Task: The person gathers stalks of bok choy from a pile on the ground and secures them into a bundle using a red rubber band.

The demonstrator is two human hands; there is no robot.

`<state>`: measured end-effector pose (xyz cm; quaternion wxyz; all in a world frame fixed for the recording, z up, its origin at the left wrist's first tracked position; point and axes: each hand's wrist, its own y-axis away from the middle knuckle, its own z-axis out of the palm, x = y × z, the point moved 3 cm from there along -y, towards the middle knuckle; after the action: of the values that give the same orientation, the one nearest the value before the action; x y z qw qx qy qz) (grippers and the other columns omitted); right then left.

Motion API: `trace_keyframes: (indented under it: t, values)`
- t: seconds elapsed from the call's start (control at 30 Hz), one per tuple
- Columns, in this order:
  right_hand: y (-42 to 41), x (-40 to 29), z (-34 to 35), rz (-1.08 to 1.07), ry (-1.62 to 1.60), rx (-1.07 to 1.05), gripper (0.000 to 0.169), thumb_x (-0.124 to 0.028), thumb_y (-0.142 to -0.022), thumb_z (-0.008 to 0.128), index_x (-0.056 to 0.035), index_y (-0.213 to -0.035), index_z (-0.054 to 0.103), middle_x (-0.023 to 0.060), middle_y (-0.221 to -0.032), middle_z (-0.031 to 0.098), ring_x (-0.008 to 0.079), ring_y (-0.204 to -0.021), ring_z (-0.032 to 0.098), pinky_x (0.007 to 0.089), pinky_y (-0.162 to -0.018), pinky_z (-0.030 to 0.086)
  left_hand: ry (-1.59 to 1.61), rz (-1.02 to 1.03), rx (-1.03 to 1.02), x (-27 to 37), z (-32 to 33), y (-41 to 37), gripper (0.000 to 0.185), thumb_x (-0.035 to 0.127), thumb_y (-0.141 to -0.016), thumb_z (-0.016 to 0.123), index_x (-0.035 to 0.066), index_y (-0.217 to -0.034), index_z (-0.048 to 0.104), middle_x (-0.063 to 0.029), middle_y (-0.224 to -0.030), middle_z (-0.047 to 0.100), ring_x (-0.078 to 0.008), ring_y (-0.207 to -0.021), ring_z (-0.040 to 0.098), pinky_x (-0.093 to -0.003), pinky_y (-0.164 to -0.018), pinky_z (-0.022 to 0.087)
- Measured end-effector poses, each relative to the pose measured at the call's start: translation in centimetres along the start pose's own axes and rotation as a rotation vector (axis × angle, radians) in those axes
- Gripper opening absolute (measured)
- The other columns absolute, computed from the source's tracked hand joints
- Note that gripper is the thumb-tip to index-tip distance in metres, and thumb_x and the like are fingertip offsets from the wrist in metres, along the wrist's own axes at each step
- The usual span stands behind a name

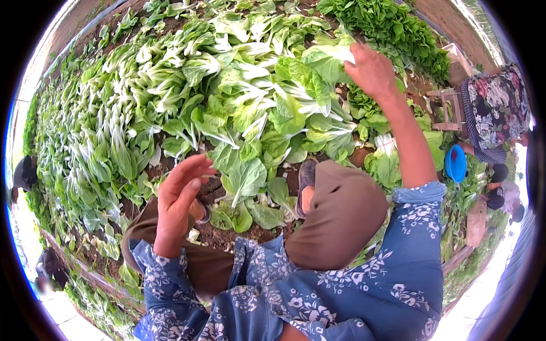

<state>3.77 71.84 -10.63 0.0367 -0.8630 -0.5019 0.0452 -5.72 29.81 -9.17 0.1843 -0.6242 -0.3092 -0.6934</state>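
Note:
My right hand [372,70] reaches out to the upper right and pinches the white stalk of a leafy green plant [326,62]; its broad leaves point left. Below that plant spreads a heap of loose pale-stalked greens [251,93], like bok choy. My left hand [181,187] is raised over my left knee with nothing in it, its fingers loosely bent and a gap between thumb and fingers. Large loose leaves [245,181] lie on the soil between my feet. A tied bundle of greens [381,160] lies under my right forearm, stalks up.
A dense stack of greens [392,30] stands at the far right. A wooden stool [445,108], a blue basin [455,164] and a person in a floral garment [495,106] are at the right. More people show at both rims. Rows of greens [98,132] cover the left.

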Motion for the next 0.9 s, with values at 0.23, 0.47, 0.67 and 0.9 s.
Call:
trace_keyframes:
  t: [0.23, 0.47, 0.67, 0.9]
  values:
    - [6.1, -13.6, -6.9, -0.71, -0.269, -0.09, 0.018, -0.017, -0.078, 0.058, -0.0002, -0.084, 0.056, 0.0177, -0.076, 0.061, 0.0339, -0.079, 0.064, 0.0444, -0.069, 0.051, -0.453, 0.554, -0.062, 4.9, 2.8, -0.7, 0.071, 0.016, -0.079, 0.076, 0.003, -0.142, 0.044, -0.0123, -0.141, 0.052, -0.0248, -0.131, 0.048, -0.0371, -0.109, 0.036]
    - [8.8, -19.6, -9.7, -0.78, -0.839, -0.391, 0.026, -0.011, -0.079, 0.062, -0.0023, -0.104, 0.061, 0.0123, -0.079, 0.065, 0.0246, -0.073, 0.064, 0.0374, -0.067, 0.051, -0.102, 0.184, -0.157, 1.7, 5.1, -1.4, 0.051, 0.006, -0.081, 0.073, 0.001, -0.128, 0.053, -0.0054, -0.109, 0.063, -0.0116, -0.098, 0.059, -0.0272, -0.086, 0.049]
    - [5.7, -1.8, -3.7, -0.152, -1.015, -0.197, 0.04, -0.027, -0.094, 0.061, -0.006, -0.128, 0.058, 0.005, -0.1, 0.067, 0.0118, -0.083, 0.068, 0.0227, -0.067, 0.056, -0.063, 0.045, -0.115, 0.7, 4.5, -1.6, 0.036, 0.001, -0.081, 0.067, 0.002, -0.116, 0.059, -0.0002, -0.089, 0.06, -0.0082, -0.083, 0.055, -0.0219, -0.074, 0.044]
    - [14.0, 14.2, 21.8, 0.793, -0.751, -0.521, 0.036, -0.008, -0.086, 0.044, -0.0051, -0.113, 0.068, 0.0181, -0.099, 0.069, 0.0225, -0.08, 0.068, 0.0374, -0.068, 0.057, -0.313, -0.067, 0.046, -0.8, 1.4, -1.6, 0.025, 0.001, -0.075, 0.07, 0.002, -0.098, 0.061, 0.0015, -0.075, 0.055, -0.0065, -0.069, 0.047, -0.0207, -0.065, 0.039]
